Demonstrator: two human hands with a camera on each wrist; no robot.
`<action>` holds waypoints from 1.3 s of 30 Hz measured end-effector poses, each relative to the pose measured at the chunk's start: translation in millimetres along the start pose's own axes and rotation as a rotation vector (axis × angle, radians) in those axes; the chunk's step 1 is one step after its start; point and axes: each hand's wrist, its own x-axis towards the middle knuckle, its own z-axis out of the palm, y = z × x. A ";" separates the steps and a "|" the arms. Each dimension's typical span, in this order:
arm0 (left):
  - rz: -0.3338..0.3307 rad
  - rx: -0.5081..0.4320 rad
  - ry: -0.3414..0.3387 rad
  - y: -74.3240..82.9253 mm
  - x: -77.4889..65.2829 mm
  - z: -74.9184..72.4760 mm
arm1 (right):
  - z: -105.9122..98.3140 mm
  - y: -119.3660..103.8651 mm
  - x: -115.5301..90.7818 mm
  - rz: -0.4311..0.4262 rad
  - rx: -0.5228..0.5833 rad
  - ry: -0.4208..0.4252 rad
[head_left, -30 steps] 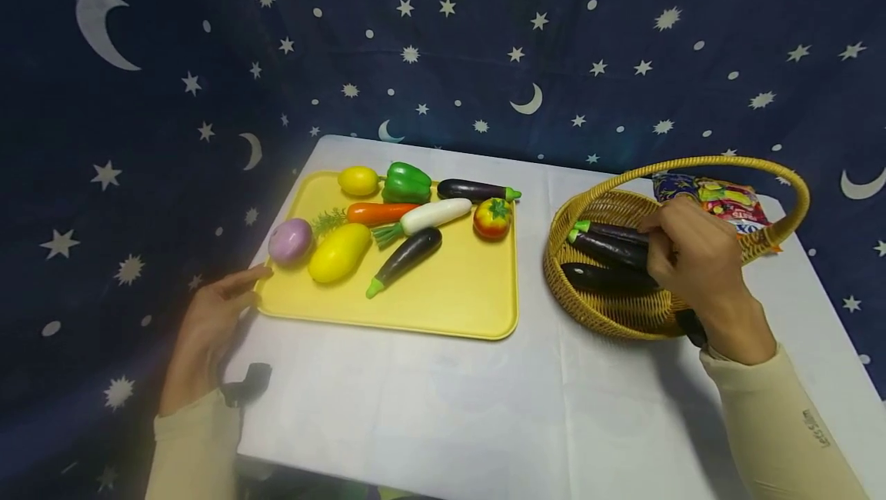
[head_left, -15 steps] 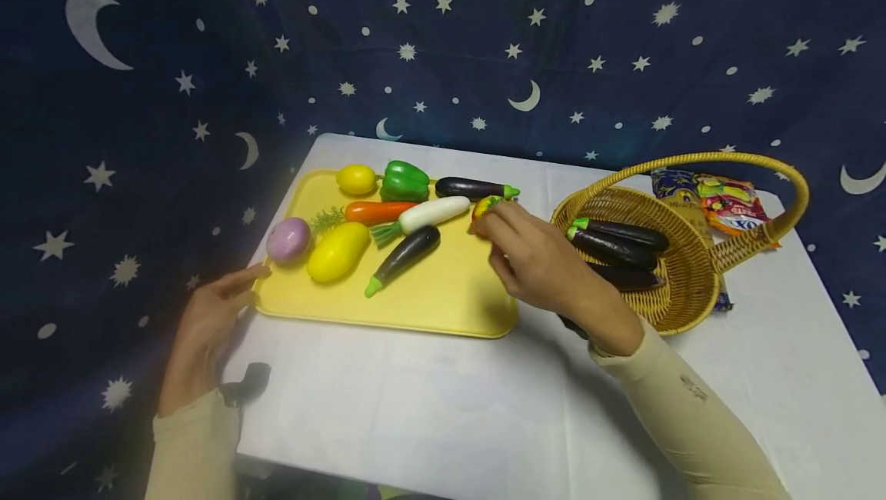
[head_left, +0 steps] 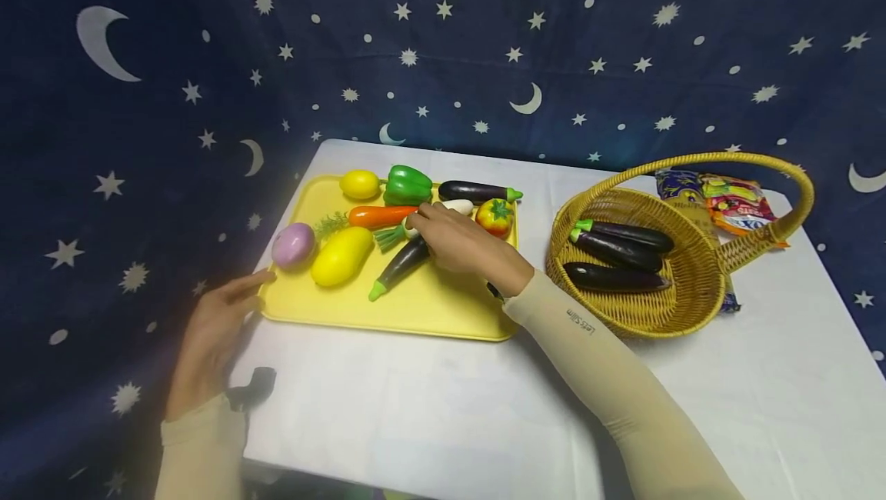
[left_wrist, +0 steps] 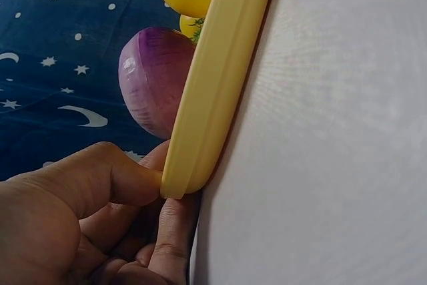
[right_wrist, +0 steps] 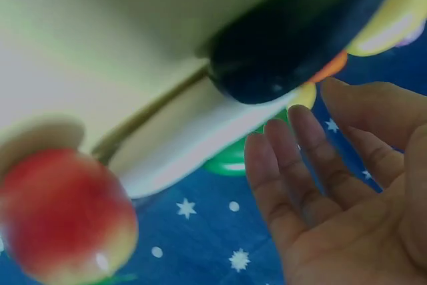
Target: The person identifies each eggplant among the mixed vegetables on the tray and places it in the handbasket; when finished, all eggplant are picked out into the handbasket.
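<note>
My left hand (head_left: 211, 331) holds the near-left corner of the yellow tray (left_wrist: 217, 85), thumb at the rim and a finger beneath. The purple onion (left_wrist: 150, 81) lies just inside that corner. My right hand (head_left: 462, 242) is over the tray's middle, fingers spread with nothing between them in the right wrist view. Under it are a white radish (right_wrist: 193, 128) with green leaves and a dark eggplant (right_wrist: 293, 38), both partly hidden in the head view. Around them lie a carrot (head_left: 381, 216), a yellow mango (head_left: 342, 255) and a red-yellow tomato (head_left: 494, 218).
A lemon (head_left: 359, 184), a green bell pepper (head_left: 407, 185) and another eggplant (head_left: 474, 191) line the tray's back edge. Right of the tray stands a wicker basket (head_left: 702, 308) with a tall handle and 3 eggplants (head_left: 616, 278) inside. Snack packets (head_left: 737, 204) lie behind it.
My right hand has left the basket and moved left, passing over the tomato to the radish and eggplant. The tomato stays on the tray. My left hand keeps its place at the corner.
</note>
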 end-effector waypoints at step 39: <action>-0.027 0.015 0.033 10.1 -2.9 2.2 | 5.8 8.6 -21.2 -0.035 -0.038 -0.144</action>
